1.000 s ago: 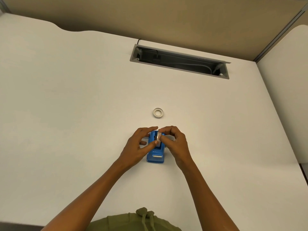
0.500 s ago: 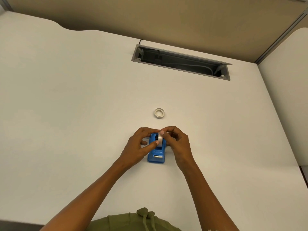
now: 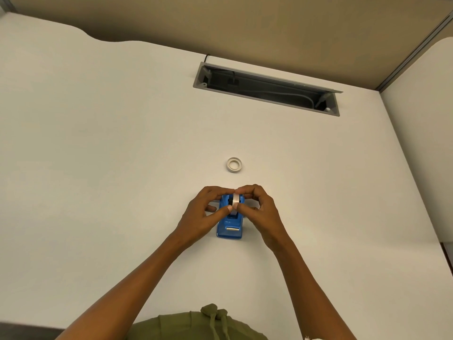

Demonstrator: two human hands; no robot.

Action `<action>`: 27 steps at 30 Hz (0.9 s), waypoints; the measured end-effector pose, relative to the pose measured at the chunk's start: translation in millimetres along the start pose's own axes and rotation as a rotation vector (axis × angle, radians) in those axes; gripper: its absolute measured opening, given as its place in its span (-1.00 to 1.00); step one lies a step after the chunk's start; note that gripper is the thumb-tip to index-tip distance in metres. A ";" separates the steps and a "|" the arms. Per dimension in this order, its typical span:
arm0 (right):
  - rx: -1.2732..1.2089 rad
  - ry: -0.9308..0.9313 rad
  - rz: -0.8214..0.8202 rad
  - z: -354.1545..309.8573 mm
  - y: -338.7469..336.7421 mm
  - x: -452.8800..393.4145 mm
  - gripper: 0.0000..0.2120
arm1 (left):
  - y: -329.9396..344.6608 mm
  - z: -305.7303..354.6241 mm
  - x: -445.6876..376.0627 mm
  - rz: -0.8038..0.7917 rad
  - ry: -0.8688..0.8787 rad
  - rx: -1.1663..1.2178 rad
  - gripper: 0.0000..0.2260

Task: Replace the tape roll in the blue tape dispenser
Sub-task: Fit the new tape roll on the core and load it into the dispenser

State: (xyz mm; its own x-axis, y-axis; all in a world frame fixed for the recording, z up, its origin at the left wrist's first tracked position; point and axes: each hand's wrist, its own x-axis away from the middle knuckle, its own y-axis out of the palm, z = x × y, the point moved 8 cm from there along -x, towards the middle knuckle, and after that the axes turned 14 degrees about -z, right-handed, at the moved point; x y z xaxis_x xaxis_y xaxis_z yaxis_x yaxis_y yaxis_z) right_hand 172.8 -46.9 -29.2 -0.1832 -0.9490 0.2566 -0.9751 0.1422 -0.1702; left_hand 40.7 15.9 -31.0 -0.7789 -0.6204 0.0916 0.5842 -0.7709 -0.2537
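Your blue tape dispenser [image 3: 230, 227] sits on the white surface [image 3: 98, 168], cutter end toward you, right in front of your body. Both hands are on the tape roll [image 3: 235, 201], which stands upright on edge at the dispenser's far end, in or just above the cradle (can't tell if it's fully seated). Left hand [image 3: 203, 214]: fingers curled over the roll's far side, thumb pressed against its near edge, so that grip is closed on the roll. Right hand [image 3: 259, 209]: same from the other side, fingertips meeting the left's over the top, thumb near the left thumb, also pinching the roll. A second ring [image 3: 234, 164] lies flat on the surface beyond the dispenser, apart from it and from both hands; looks like a thin roll or bare core, can't tell which. Further back, an open cable tray [image 3: 267, 89] is recessed into the surface, cable visible inside. Olive garment [image 3: 196, 325] at the bottom edge.
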 end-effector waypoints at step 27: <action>-0.159 -0.022 -0.010 2.0 -6.3 2.6 -0.88 | 1.9 0.1 0.9 -0.031 0.024 -0.029 -0.62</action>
State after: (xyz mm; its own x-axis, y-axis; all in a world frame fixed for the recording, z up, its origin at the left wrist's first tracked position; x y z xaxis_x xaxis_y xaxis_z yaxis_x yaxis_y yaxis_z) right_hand 178.7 -50.9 -29.4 -0.1724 -0.9563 0.2363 -0.9846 0.1740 -0.0141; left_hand 41.1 13.8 -31.3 -0.8018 -0.5927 0.0764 0.5536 -0.7848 -0.2786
